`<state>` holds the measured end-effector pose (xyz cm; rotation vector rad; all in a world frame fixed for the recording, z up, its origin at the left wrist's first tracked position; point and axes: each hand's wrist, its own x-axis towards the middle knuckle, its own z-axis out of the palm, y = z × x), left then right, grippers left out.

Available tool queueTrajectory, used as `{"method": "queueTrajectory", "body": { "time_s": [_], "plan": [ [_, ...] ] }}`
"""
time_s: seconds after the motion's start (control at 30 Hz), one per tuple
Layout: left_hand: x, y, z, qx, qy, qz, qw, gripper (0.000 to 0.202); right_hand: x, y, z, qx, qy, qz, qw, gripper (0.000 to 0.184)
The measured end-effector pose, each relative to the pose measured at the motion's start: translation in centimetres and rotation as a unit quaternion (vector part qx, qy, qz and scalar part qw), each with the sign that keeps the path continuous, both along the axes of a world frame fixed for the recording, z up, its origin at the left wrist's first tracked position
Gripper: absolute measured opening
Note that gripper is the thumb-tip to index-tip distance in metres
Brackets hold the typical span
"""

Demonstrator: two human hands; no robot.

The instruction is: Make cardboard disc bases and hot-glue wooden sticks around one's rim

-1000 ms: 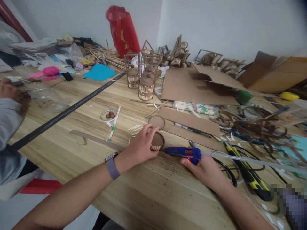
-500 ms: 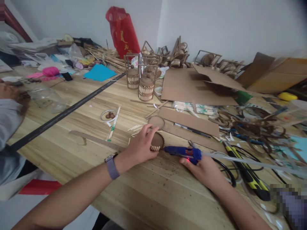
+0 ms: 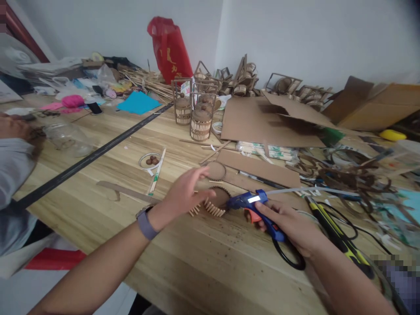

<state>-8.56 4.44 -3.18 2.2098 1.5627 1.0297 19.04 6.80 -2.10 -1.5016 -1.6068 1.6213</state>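
Observation:
My right hand [image 3: 288, 223] grips a blue hot glue gun [image 3: 244, 200] with an orange trigger. Its nozzle is at the right edge of a round brown cardboard piece [image 3: 220, 195]. Short wooden sticks [image 3: 215, 208] stand in a row along the near rim of that piece. Just left of it, my left hand [image 3: 185, 190] is open, fingers stretched out, the thumb over the rim; whether it touches is unclear. Short loose sticks [image 3: 194, 211] lie partly hidden below this hand. Behind the fingers lies a second round piece [image 3: 217, 170].
Small lidded baskets with handles [image 3: 201, 124] stand at the back. A tape ring with brown balls [image 3: 152, 161] is at left-centre. Cardboard sheets [image 3: 249, 122], a yellow-black utility knife [image 3: 341, 238] and brown strips [image 3: 337, 170] lie right. Another person's sleeve [image 3: 15, 170] is at far left.
My left hand has let go of the round piece and drawn back left, its fingers opening. My right hand has tilted the glue gun, handle toward me, with the nozzle still near the rim.

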Motion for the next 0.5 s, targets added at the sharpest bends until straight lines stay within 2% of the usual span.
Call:
{"method": "queueTrajectory", "body": {
  "time_s": [0.07,0.13,0.2,0.33,0.5],
  "plan": [
    [-1.0,0.4,0.3,-0.006,0.079,0.116,0.99,0.036,0.2,0.2,0.0,0.004,-0.023,-0.004,1.0,0.045],
    [-1.9,0.7,0.3,-0.036,0.189,0.186,0.964,0.023,0.4,0.5,0.1,0.045,-0.069,0.021,0.996,0.047],
    [-2.6,0.9,0.1,-0.065,0.255,0.207,0.942,0.018,0.5,0.8,0.5,0.114,-0.135,0.055,0.983,0.048],
    [-3.0,1.0,-0.4,-0.086,0.283,0.213,0.931,0.021,0.4,0.9,1.1,0.245,-0.24,0.072,0.937,0.044],
    [-3.0,1.1,-0.7,-0.081,0.281,0.224,0.93,0.018,0.3,0.7,0.8,0.313,-0.267,0.081,0.908,0.037]
  ]
}}
